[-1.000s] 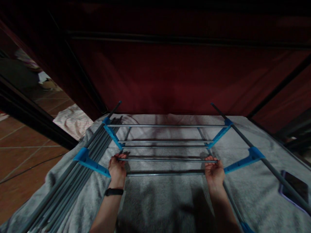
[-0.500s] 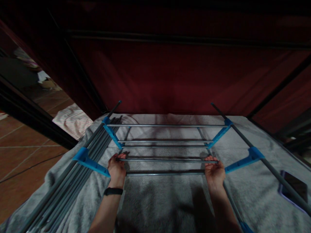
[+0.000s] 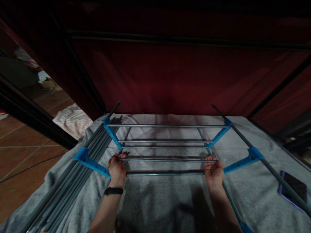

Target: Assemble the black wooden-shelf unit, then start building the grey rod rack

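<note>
A grey metal tube [image 3: 167, 160] runs crosswise between my hands. My left hand [image 3: 117, 168] has its fingers curled palm-up around the tube's left end, close to a blue plastic bracket [image 3: 91, 164]. At the other end, my right hand [image 3: 214, 171] holds the tube the same way, beside the right blue bracket [image 3: 240, 161]. Just nearer to me, a lower crossbar [image 3: 165, 173] spans the frame and passes behind both wrists. Farther off, another crossbar [image 3: 167, 125] joins the two far blue brackets, with a pair of bars below it.
Several loose grey tubes [image 3: 80, 176] lie bundled along the left side. A phone [image 3: 293, 187] rests on the grey blanket [image 3: 264, 200] at right, partly under a side pole. A dark red panel [image 3: 167, 77] stands behind the frame. Tiled floor [image 3: 29, 136] shows at far left.
My right hand has shifted very slightly left, and its grip on the tube end has changed a little. My left hand and the frame look nearly the same.
</note>
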`<move>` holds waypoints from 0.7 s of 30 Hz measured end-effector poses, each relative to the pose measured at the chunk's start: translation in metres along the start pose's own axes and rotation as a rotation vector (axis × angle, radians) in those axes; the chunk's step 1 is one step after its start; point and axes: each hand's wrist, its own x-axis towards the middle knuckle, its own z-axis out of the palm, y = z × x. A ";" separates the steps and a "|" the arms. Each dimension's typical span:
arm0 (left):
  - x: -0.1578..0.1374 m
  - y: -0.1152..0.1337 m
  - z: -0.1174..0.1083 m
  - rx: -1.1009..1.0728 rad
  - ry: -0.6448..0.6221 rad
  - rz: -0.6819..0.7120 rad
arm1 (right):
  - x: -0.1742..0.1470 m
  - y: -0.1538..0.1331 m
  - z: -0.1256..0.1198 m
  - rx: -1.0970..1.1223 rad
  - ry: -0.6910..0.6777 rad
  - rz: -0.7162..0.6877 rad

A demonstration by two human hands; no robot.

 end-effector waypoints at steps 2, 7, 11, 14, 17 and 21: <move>0.002 -0.001 0.000 -0.006 0.016 -0.001 | -0.002 -0.001 0.001 0.002 0.049 -0.012; 0.004 -0.002 -0.001 -0.021 0.014 -0.002 | -0.004 0.001 0.005 -0.016 0.033 -0.026; -0.001 -0.001 -0.002 -0.007 -0.031 0.008 | -0.004 0.002 0.007 -0.015 0.054 -0.036; -0.004 0.000 -0.001 0.013 -0.030 0.026 | -0.005 0.001 0.009 -0.012 0.094 -0.021; -0.006 0.000 0.001 0.021 -0.010 0.037 | -0.006 0.000 0.010 -0.019 0.089 -0.017; -0.005 0.000 0.001 0.027 0.001 0.039 | -0.007 0.000 0.012 -0.043 0.080 -0.047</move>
